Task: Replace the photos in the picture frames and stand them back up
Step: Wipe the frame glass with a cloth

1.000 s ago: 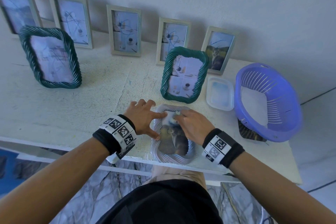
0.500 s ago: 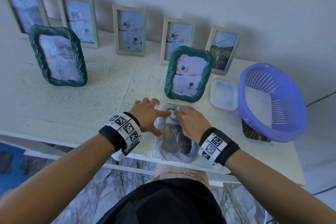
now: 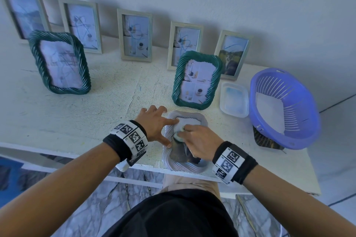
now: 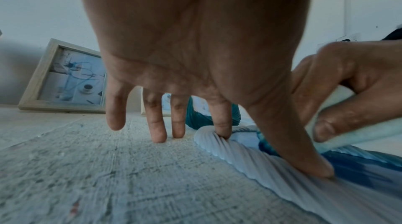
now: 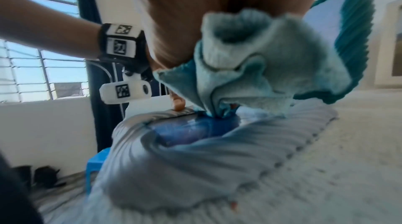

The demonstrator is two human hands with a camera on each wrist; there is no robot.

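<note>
The white ribbed frame [image 3: 185,144] lies flat, glass up, at the near edge of the table [image 3: 77,113], its near end at or slightly over that edge. Its long axis runs near to far, roughly square to the table edge; which end is the top of the photo is hard to read, since the picture under the glass is dark and half covered.

The left hand [image 3: 154,125] has its fingers spread and straight: the index tip and thumb tip press on the frame's left rim, the other fingers rest on the table beside it. The right hand [image 3: 198,141] is curled around a bunched pale cloth [image 5: 250,66] and presses it onto the glass near the frame's middle.

The main risk, as I judge it, is the frame sliding toward the person: a wiping stroke pulled nearward could carry it off the edge if the left hand's fingertip hold slips on the ribbing. Heavy pressure on the glass could also shift the photo beneath.

Just beyond stands a green ribbed frame [image 3: 196,80]; a far-going stroke or lifted elbow might tip it. To the right sit a clear plastic tub [image 3: 234,99] and a purple basket [image 3: 283,107], well clear of both hands.
</note>
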